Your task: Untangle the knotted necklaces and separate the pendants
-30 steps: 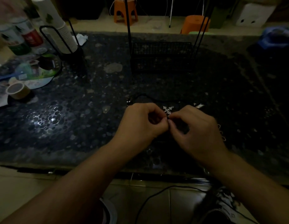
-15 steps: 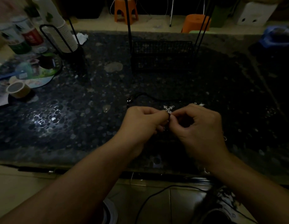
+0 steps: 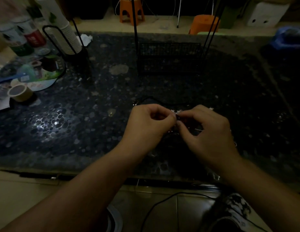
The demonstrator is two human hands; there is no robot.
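The scene is dim. My left hand and my right hand meet fingertip to fingertip over the dark pebbled table, both pinching the tangled necklaces. A small silver cross pendant peeks out just above the pinch. A black cord loops away on the table behind my left hand, ending at a small metal clasp. Thin silver chain links show past my right hand's outer edge. The knot itself is hidden between my fingers.
A black wire basket stands at the back centre. At the left are a cup holder with stacked paper cups, bottles, a roll of tape and a printed fan. Orange stools stand beyond the table.
Both hands stayed pinched together at the same spot. The fingers shifted slightly on the knot, and the cross pendant now shows less above them.
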